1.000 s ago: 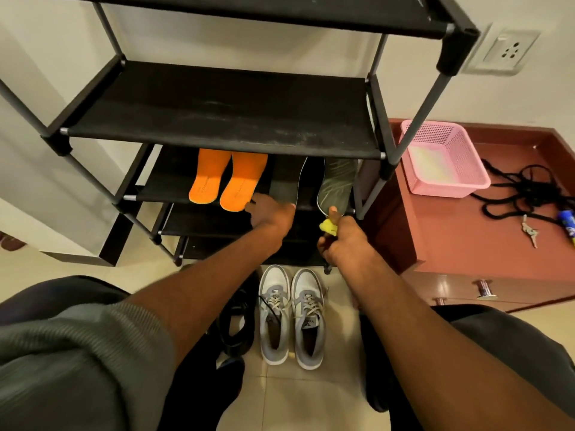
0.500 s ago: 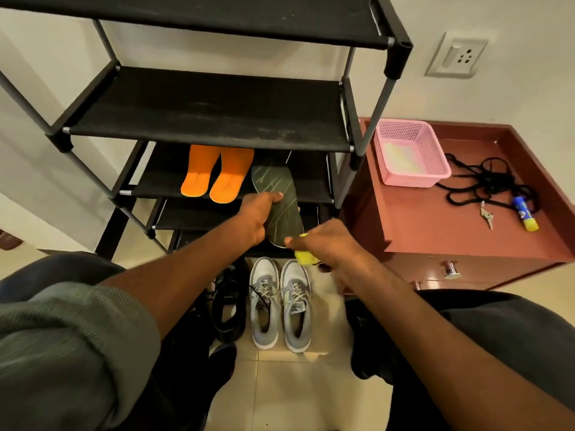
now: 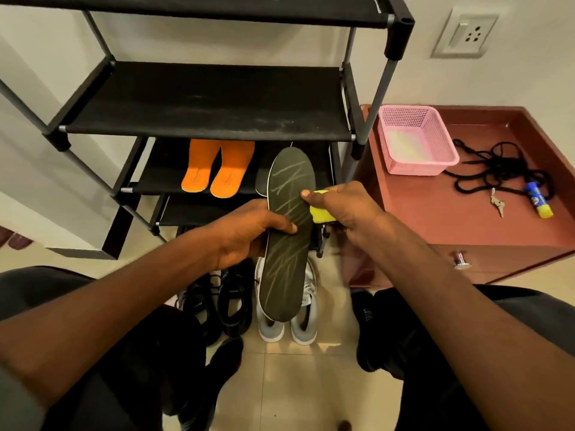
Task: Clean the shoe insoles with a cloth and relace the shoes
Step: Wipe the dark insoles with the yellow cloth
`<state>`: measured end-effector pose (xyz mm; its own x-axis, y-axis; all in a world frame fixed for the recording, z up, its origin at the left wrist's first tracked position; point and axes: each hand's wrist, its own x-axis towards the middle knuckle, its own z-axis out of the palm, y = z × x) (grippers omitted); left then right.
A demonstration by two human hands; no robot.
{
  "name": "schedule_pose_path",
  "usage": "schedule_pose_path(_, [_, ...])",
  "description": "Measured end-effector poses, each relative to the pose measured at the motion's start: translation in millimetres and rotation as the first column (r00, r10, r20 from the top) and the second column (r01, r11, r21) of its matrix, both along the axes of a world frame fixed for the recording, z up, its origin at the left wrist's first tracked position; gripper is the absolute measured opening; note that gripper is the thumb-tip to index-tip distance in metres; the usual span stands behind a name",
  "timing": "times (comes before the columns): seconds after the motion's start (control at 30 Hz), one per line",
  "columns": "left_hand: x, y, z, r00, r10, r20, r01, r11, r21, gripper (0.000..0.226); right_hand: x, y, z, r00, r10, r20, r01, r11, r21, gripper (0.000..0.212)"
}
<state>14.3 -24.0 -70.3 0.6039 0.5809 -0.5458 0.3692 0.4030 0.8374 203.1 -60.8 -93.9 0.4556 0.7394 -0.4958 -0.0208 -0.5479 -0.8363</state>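
Note:
My left hand [image 3: 249,231] grips a dark green insole [image 3: 287,244] with pale streaks at its middle, holding it lengthwise above the grey shoes [image 3: 300,321] on the floor. My right hand [image 3: 345,209] holds a yellow cloth [image 3: 320,209] against the insole's right edge, thumb on the insole's face. A second dark insole [image 3: 261,185] stays on the rack's lower shelf, mostly hidden. Two orange insoles [image 3: 217,169] lie on that same shelf. Black shoes [image 3: 224,303] stand left of the grey pair. Black laces [image 3: 497,169] lie tangled on the red cabinet.
The black shoe rack [image 3: 205,101] stands against the wall ahead. To the right, a red cabinet top [image 3: 435,213] carries a pink basket [image 3: 417,141], a key [image 3: 496,205] and a blue-and-yellow glue stick [image 3: 538,202]. My knees flank the shoes on the tiled floor.
My left hand has drawn the green insole off the lower shelf and toward me, over the grey shoes. My right hand with the yellow cloth has come up to the insole's edge.

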Motion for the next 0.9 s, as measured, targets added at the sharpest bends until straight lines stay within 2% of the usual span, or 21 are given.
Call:
schedule_pose_path(0.07, [-3, 5, 2, 0.999, 0.001, 0.04, 0.0, 1.0, -0.023, 0.032, 1, -1, 10, 0.997, 0.01, -0.077, -0.009, 1.0, 0.012, 0.047])
schedule_pose_path(0.13, [-2, 16, 3, 0.991, 0.075, 0.114, -0.066, 0.995, -0.077, 0.042, 5, -1, 18, 0.99, 0.02, -0.14, -0.021, 1.0, -0.002, 0.045])
schedule_pose_path(0.27, [13, 28, 0, 0.96, 0.209, 0.186, -0.165, 0.96, -0.225, 0.038, 3, 2, 22, 0.972, 0.048, -0.232, -0.052, 0.999, -0.012, 0.049])
schedule_pose_path(0.4, [30, 32, -4, 0.931, 0.296, 0.212, -0.23, 0.93, -0.288, 0.04, 2, 11, 15, 0.998, -0.014, -0.058, 0.023, 0.989, 0.148, 0.036])
schedule_pose_path(0.47, [36, 34, -2, 0.924, 0.303, 0.232, -0.239, 0.934, -0.267, 0.044, 6, 15, 20, 0.99, -0.042, -0.135, 0.074, 0.967, 0.243, 0.031])
schedule_pose_path(0.57, [45, 35, -2, 0.911, 0.279, 0.304, -0.2, 0.943, -0.266, 0.071, 0, 12, 33, 0.97, 0.048, -0.237, 0.024, 0.956, 0.294, 0.023])
schedule_pose_path(0.67, [48, 38, -7, 0.879, 0.321, 0.351, -0.219, 0.928, -0.301, 0.089, -7, 6, 42, 0.988, 0.114, -0.108, -0.071, 0.938, 0.338, 0.018])
schedule_pose_path(0.73, [47, 37, -8, 0.868, 0.33, 0.371, -0.211, 0.922, -0.325, 0.091, -10, 3, 45, 0.992, 0.123, 0.014, -0.119, 0.911, 0.395, 0.022])
schedule_pose_path(0.83, [44, 32, -8, 0.853, 0.326, 0.407, -0.208, 0.928, -0.308, 0.087, -15, 2, 45, 0.987, 0.119, 0.107, -0.158, 0.844, 0.512, 0.027])
schedule_pose_path(0.87, [44, 30, -6, 0.844, 0.328, 0.423, -0.204, 0.928, -0.312, 0.086, -16, 2, 42, 0.972, 0.104, 0.213, -0.204, 0.825, 0.527, 0.03])
schedule_pose_path(0.9, [44, 28, -3, 0.836, 0.334, 0.435, -0.202, 0.925, -0.321, 0.084, -18, 3, 37, 0.917, 0.072, 0.392, -0.278, 0.82, 0.5, 0.035])
